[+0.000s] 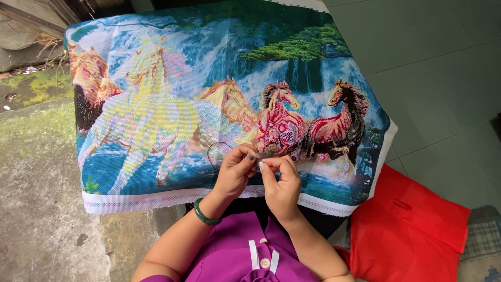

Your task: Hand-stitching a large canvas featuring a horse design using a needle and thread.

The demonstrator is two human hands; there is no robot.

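Two hands close together over a big cross-stitch picture of horses (209, 104). Left hand (236, 169) with fingers pinched on a thin dark thread (213, 151), looping up just left of the thumb. Right hand (282, 180) with fingertips pressed together beside it; too small to tell what sits between them. Green bangle (204, 214) on the left wrist. Red bag (412, 224) on grey floor tiles (443, 78) to the right, mossy concrete (36, 156) to the left.

- red fabric bag (412, 222) lying on the floor at the right, just past the edge of the cloth
- grey-green tiled floor (443, 68) under it
- rough concrete ground (36, 203) on the left, mossy patch (39, 86) near the top
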